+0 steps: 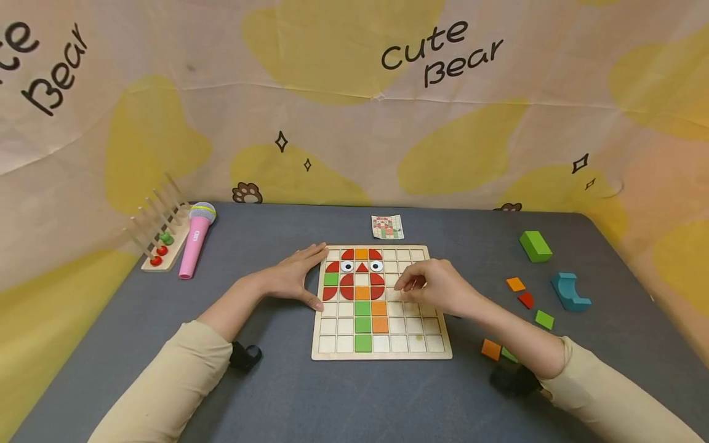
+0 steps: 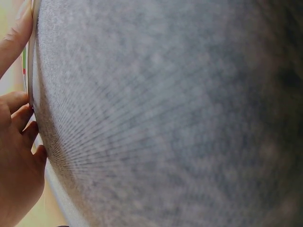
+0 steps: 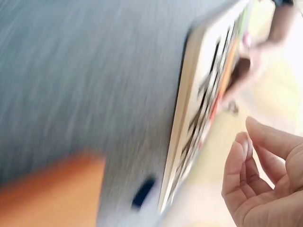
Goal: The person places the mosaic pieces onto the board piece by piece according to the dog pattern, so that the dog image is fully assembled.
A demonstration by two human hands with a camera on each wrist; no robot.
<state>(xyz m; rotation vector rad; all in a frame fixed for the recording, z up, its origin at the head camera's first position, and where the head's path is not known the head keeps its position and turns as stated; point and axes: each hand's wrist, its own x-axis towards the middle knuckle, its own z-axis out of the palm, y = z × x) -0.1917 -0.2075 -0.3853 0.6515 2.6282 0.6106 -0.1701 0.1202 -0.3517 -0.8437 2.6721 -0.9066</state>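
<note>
A grey, felt-like table (image 1: 288, 394) carries a flat, nearly square wooden puzzle board (image 1: 381, 352) at its middle, its edges square to the table's near edge, its face a grid of shallow square cells; flat painted tiles fill part of the grid: red quarter-rounds, two round white eyes, orange squares, and a green column running toward the board's near edge. The left hand (image 1: 292, 275) lies flat against the board's left edge, fingers straight and relaxed, thumb along the side, holding nothing. The right hand (image 1: 437, 284) hovers over the board's right half, fingers curled with the tips drawn together; whether they pinch a tile cannot be told, and the right wrist view is too blurred to help. Right of the board lie a green block (image 1: 535, 246), a teal arched block (image 1: 570, 292) and loose orange, red and green tiles (image 1: 516, 284); left of it, a pink toy microphone (image 1: 196, 239) and a wooden peg rack (image 1: 157, 237); behind it, a small pattern card (image 1: 387, 227).
</note>
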